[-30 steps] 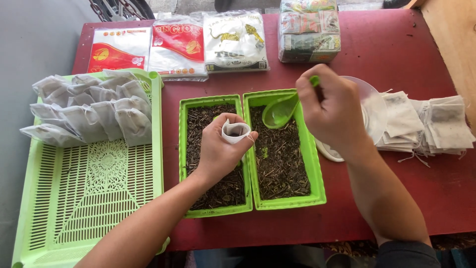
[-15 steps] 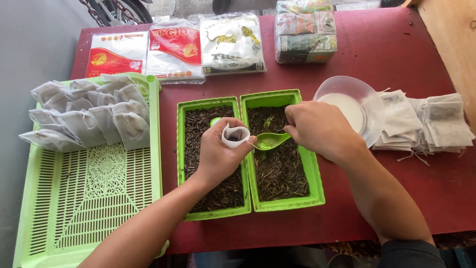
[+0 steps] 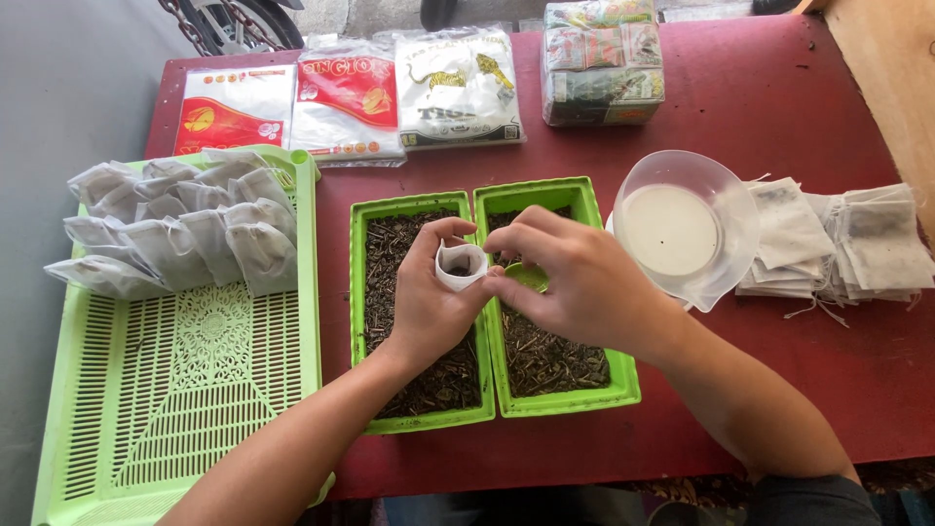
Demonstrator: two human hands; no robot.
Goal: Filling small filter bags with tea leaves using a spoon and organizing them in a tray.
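The left hand wraps its fingers around a small white cloth bag, holding its mouth open above the two green plastic tubs of dark dried leaves. The right hand pinches a small green plastic scoop right beside the bag. A clear round bowl sits to the right of the tubs.

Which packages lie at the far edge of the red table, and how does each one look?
Flat packet, far left: red and white.
Flat packet, next: white and red.
Flat packet, middle: white with tiger pictures.
Wrapped bundle, far right: blocky, clear wrap, green, red.
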